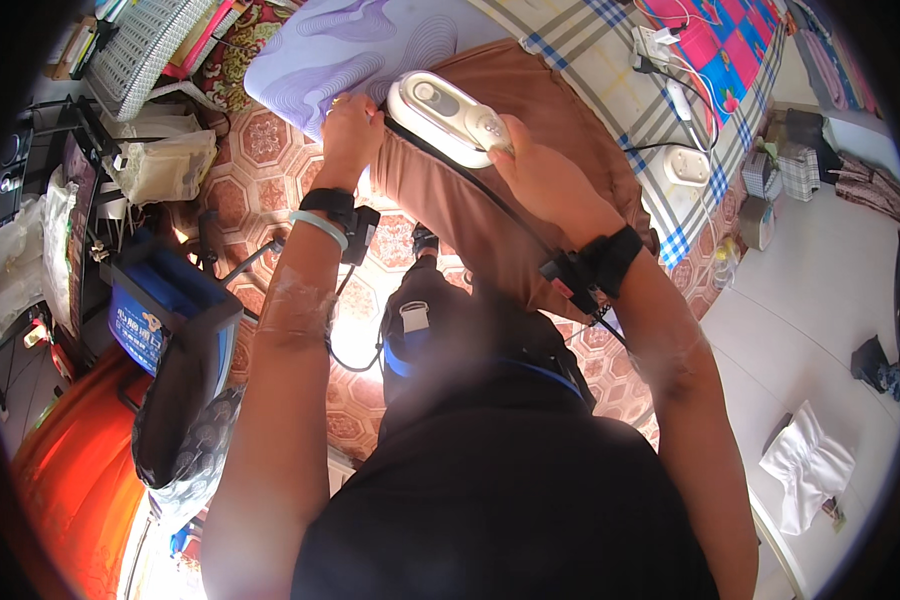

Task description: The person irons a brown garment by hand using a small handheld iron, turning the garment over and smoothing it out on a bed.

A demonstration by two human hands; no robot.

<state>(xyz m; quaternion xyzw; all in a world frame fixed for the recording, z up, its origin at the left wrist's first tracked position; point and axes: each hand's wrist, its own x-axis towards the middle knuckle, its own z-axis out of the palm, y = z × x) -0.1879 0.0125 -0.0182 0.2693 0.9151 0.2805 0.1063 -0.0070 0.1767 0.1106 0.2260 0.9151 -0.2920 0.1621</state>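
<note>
My right hand (536, 169) grips the handle of a white handheld garment iron (442, 112), which lies over a brown cloth garment (600, 142). A dark cord runs along the cloth from the iron towards my right wrist. My left hand (351, 131) is at the garment's left edge, its fingers closed on the fabric just left of the iron. The garment spreads across a lilac patterned pad (345, 52) and hangs down in front of me. The iron's underside is hidden.
A checked cloth (592, 60) covers the surface at upper right, with a power strip (649, 49), cables and a white socket block (686, 165). A blue bag (139, 322) and a white wicker chair (150, 56) stand left. White cloth (806, 469) lies at right.
</note>
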